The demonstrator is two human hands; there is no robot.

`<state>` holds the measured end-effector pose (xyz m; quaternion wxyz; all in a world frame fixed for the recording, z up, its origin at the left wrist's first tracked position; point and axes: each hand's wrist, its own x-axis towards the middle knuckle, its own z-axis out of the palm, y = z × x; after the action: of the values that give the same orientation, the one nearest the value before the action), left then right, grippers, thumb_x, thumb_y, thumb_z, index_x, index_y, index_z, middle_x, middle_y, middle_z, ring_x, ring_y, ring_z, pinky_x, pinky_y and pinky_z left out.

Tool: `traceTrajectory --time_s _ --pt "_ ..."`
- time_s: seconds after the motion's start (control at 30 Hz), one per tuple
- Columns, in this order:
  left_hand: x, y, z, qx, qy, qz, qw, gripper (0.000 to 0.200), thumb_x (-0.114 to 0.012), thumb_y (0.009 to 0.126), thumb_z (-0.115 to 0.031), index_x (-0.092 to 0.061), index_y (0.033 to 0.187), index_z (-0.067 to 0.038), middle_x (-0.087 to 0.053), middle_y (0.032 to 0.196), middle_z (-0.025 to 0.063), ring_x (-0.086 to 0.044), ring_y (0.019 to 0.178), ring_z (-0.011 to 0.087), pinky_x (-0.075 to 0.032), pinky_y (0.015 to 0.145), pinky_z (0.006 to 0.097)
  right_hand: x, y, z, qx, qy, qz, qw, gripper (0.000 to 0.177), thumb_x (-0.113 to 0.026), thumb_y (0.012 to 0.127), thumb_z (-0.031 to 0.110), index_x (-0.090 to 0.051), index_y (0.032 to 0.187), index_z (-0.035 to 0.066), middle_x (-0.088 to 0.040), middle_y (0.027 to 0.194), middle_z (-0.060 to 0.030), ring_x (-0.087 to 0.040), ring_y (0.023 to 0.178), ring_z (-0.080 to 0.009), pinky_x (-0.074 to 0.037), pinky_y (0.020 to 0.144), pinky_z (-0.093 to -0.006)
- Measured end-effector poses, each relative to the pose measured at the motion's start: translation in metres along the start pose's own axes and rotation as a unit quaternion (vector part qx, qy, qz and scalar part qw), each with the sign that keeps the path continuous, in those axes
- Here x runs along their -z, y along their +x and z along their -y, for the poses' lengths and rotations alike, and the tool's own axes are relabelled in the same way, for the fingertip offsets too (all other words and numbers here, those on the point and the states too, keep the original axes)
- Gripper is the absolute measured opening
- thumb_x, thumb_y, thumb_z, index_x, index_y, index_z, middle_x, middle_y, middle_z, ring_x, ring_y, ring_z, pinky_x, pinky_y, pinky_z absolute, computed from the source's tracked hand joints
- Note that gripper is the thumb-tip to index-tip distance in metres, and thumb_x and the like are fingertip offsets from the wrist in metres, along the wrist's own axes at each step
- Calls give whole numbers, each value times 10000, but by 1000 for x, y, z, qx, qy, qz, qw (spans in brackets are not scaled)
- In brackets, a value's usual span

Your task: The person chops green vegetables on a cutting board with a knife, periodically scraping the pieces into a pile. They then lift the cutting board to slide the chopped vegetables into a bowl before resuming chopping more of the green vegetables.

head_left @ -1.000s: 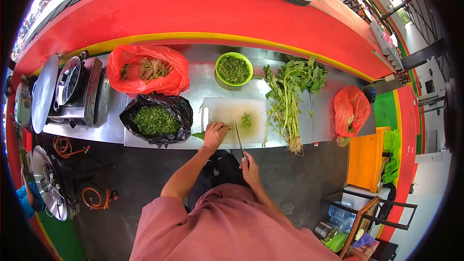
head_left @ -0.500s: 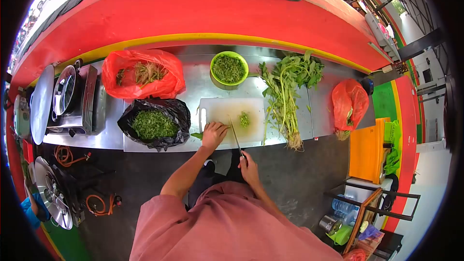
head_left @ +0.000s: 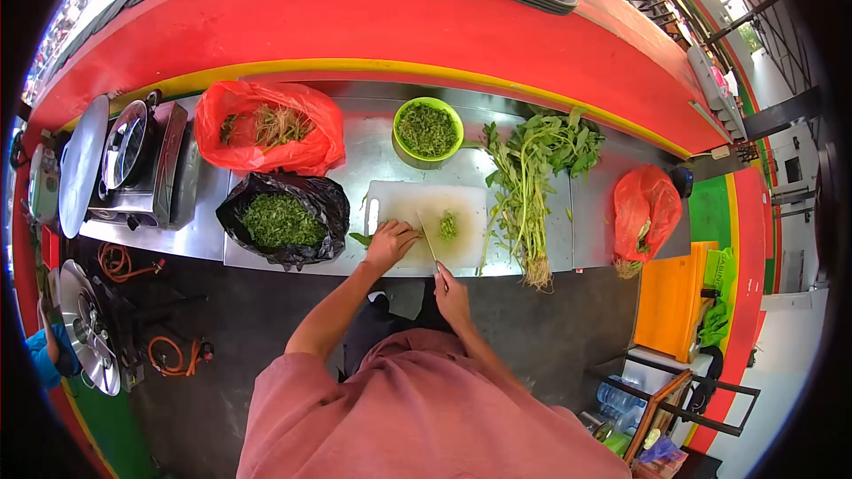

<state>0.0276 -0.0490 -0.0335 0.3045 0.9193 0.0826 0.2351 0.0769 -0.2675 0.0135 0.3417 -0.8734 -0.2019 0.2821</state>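
My right hand (head_left: 452, 294) is wrapped round the handle of a knife (head_left: 428, 238), whose blade lies over the white cutting board (head_left: 399, 197). Left of the blade, my left hand (head_left: 391, 243) is closed with its fingertips on the board; a green stem seems to be under them, mostly hidden. Chopped green pieces (head_left: 446, 226) form a small pile right of the blade. A green leaf (head_left: 360, 238) pokes out left of my left hand. Long leafy stems with roots (head_left: 524, 204) lie right of the board.
Chopped greens fill a black bag (head_left: 284, 221) at left and a green bowl (head_left: 427, 129) behind the board. Red bags (head_left: 266, 129) (head_left: 645, 213) hold plant scraps or stems. A stove (head_left: 146, 177) stands far left. At the left edge is another person's blue sleeve (head_left: 43, 357).
The whole view has shifted slightly. My right hand and the knife have moved a little up and left; my left hand stays in nearly the same place on the board.
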Motion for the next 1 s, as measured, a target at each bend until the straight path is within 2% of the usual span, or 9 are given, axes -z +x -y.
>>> traceTrajectory --time_s 0.03,0.1,0.3,0.53,0.63,0.73,0.83,0.87,1.0 --pt "0 1 1 -2 -3 8 1000 134 -726 850 -175 -757 977 -143 -645 931 -11 -609 898 211 -461 786 384 -7 9 -6 -1 0 -1 1000 378 -545 1027 264 -627 1326 47 -714 882 -244 -720 784 -389 -550 733 -409" --pt "1 2 3 -9 -5 13 1000 139 -727 850 -178 -757 982 -146 -641 928 -11 -606 896 214 -457 788 388 -18 24 -11 117 14 -74 990 375 -543 1037 253 -622 1354 68 -654 671 -136 -654 582 -194 -525 617 -349" --pt "0 2 6 -13 -18 7 1000 148 -733 851 -184 -758 994 -152 -622 920 -10 -597 901 215 -447 790 397 -19 48 -7 112 17 -58 992 391 -544 1036 253 -616 1344 23 -661 694 -137 -640 567 -177 -521 603 -333" --pt "-2 1 2 -2 -8 -4 1000 126 -718 859 -200 -760 970 -155 -634 922 -21 -606 896 202 -452 781 384 18 23 13 -10 91 31 995 416 -556 1034 276 -608 1354 15 -656 685 -88 -633 582 -139 -508 604 -308" --pt "-4 0 2 4 -13 -8 1000 120 -726 851 -190 -760 959 -153 -636 914 -24 -605 882 202 -449 771 383 21 12 9 -10 87 41 995 417 -552 1027 311 -629 1326 32 -688 707 -135 -688 615 -197 -537 646 -346" --pt "-4 1 2 4 -17 -18 1000 117 -735 839 -175 -760 951 -152 -633 896 -23 -602 868 203 -449 764 384 15 3 -3 -17 63 35 997 412 -559 1032 293 -617 1352 40 -657 682 -101 -645 595 -137 -511 606 -313" --pt "-3 2 2 -10 -21 -30 999 110 -740 831 -166 -763 937 -150 -629 880 -22 -601 859 205 -449 761 384 -4 -2 -12 125 2 -94 988 380 -558 1027 289 -641 1316 57 -689 725 -182 -668 625 -289 -529 655 -395" --pt "-2 2 2 -12 -20 -23 999 106 -741 832 -165 -765 934 -149 -629 883 -20 -601 863 205 -449 761 383 -10 -1 -14 129 8 -105 986 361 -561 1024 278 -651 1292 54 -692 810 -244 -676 674 -378 -533 673 -416" --pt "-1 1 1 -11 -21 -13 1000 98 -745 835 -164 -767 928 -141 -632 899 -13 -602 871 208 -450 762 381 -12 8 5 62 4 -60 996 346 -579 1017 253 -646 1302 68 -689 956 -281 -704 835 -414 -546 747 -412"
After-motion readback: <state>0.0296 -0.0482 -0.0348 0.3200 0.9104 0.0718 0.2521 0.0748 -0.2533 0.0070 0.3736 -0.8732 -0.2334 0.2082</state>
